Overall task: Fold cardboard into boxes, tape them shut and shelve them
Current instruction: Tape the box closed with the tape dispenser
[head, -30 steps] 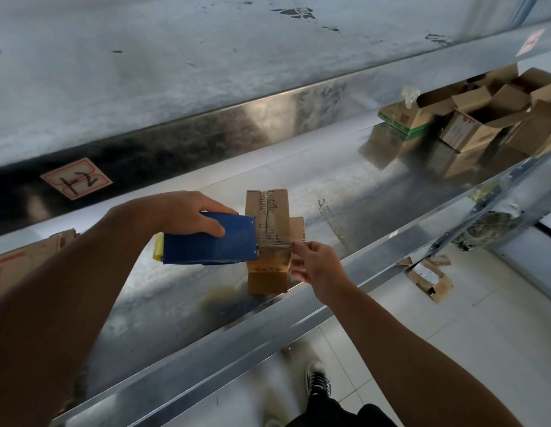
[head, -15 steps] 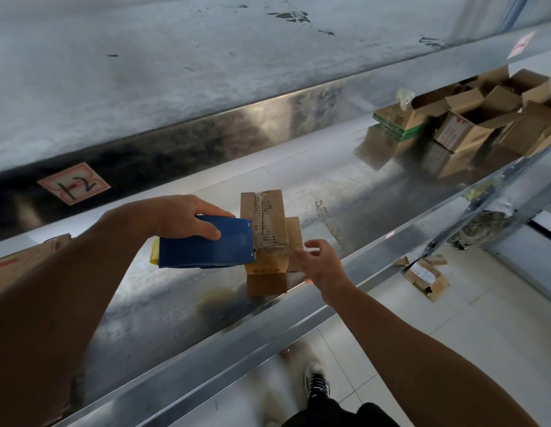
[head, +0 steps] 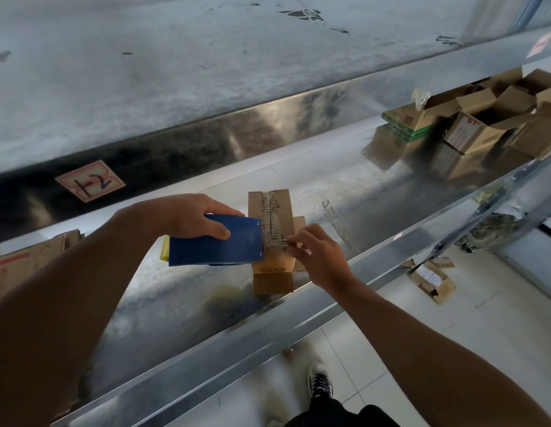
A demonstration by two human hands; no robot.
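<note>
While the box (head: 272,283) stands at the shelf's (head: 237,334) near edge, the right grip (head: 317,257) pinches tape (head: 275,238) on its top and the left grip (head: 188,215) is clamped on a blue dispenser (head: 215,248) touching the box's left side. Far right, open boxes (head: 483,118) crowd the shelf.

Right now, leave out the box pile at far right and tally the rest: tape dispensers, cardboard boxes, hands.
Tape dispenser: 1
Cardboard boxes: 2, shelf box and floor box
Hands: 2, left hand gripping the dispenser, right hand pinching tape strip on the shelf box
Cardboard at left edge is cut off, not counted.
Total: 5
</note>
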